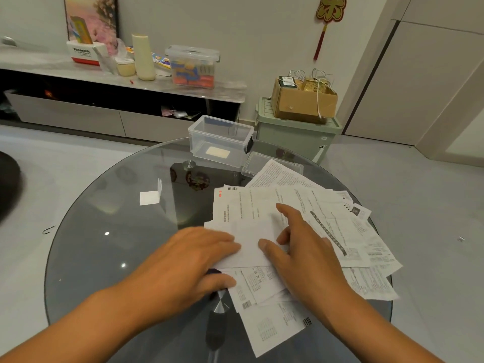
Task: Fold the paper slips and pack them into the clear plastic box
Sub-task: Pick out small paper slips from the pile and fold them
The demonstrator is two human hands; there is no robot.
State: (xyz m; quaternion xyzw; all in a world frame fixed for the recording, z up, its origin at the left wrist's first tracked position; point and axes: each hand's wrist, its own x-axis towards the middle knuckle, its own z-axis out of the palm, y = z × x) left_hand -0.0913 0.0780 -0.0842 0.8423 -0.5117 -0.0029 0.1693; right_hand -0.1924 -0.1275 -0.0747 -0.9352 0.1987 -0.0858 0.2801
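Note:
A loose pile of printed paper slips (pixel 327 226) covers the right half of the round glass table (pixel 110 226). On top of the pile lies a blank white slip (pixel 248 239), partly folded. My left hand (pixel 193 260) lies flat on its left edge, fingers straight. My right hand (pixel 301 244) presses on its right side with spread fingers. The clear plastic box (pixel 221 140) stands open at the table's far edge with one folded slip (pixel 218 152) inside. Its lid (pixel 262 163) lies beside it, partly under papers.
A small folded white slip (pixel 149 197) lies alone on the glass left of the pile. Beyond the table stand a green storage bin (pixel 296 134) with a cardboard box on top and a low cabinet (pixel 78 113) with clutter.

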